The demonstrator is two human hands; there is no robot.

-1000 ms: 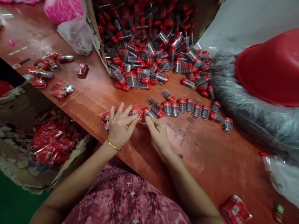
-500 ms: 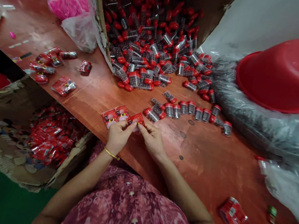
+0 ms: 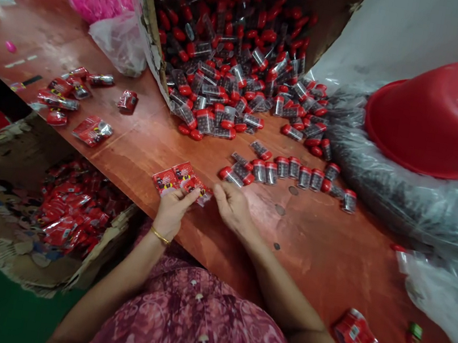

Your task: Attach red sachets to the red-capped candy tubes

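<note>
My left hand (image 3: 173, 209), with a gold bangle at the wrist, pinches a strip of red printed packets (image 3: 167, 178) between thumb and fingers, just above the tabletop. The strip's right end is partly covered by my fingers and shows a bit of clear film. Close to that end is my right hand (image 3: 233, 207), its thumb and fingers pressed together; whether they grip the film's edge I cannot make out. Beyond both hands, small clear tubes with red caps (image 3: 283, 167) stand in a curved row, dark contents inside, with several more lying beside them.
A cardboard box (image 3: 156, 40) on its side spills many red-capped tubes. Filled red packets (image 3: 92, 131) lie left. Below the table edge, a torn carton (image 3: 80, 275) holds red packets. A red tub (image 3: 435, 116) sits on plastic bags (image 3: 383, 177) at right.
My right hand has drawn slightly right, away from my left, and the packet end between them has tipped down. The left hand keeps its hold on the strip.
</note>
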